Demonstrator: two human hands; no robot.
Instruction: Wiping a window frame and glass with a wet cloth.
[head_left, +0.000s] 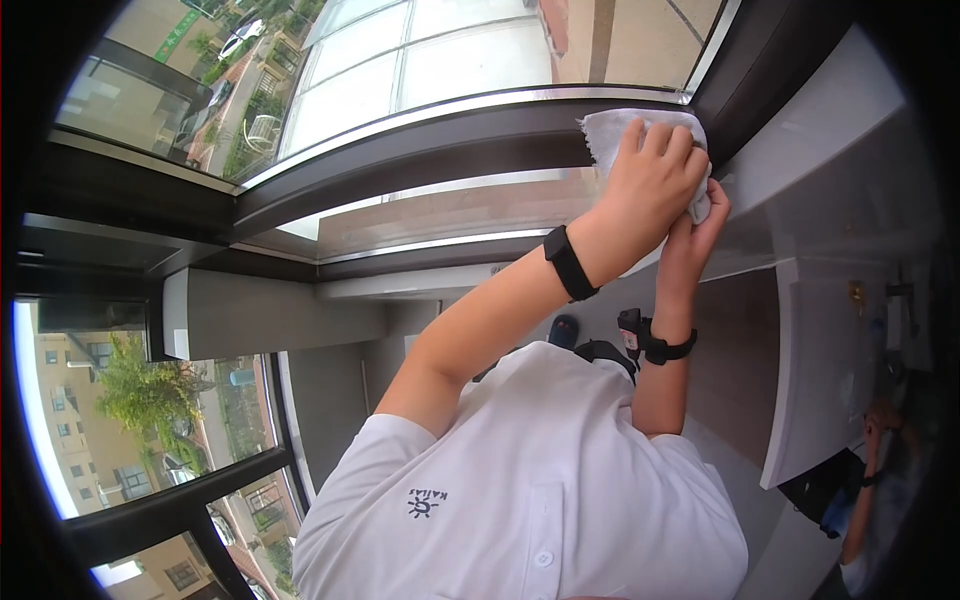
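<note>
A pale, frayed cloth (611, 127) lies against the dark window frame at its right corner. My left hand (660, 169) is on top of it with fingers bent into the fabric, a black band around the wrist. Just below and to the right, my right hand (694, 229) grips the cloth's lower folded edge; a black strap with a small device circles that wrist. The two hands are close together, and the left one partly hides the cloth. The window's lower glass pane (465, 206) extends to the left of the hands.
Dark window frame rails (420, 154) run leftward to a corner with another window. Beneath is a pale sill ledge (405, 283). At the right stands a glossy white panel (817, 360) with a brass-coloured lock. A dark shoe (564, 330) shows on the floor below.
</note>
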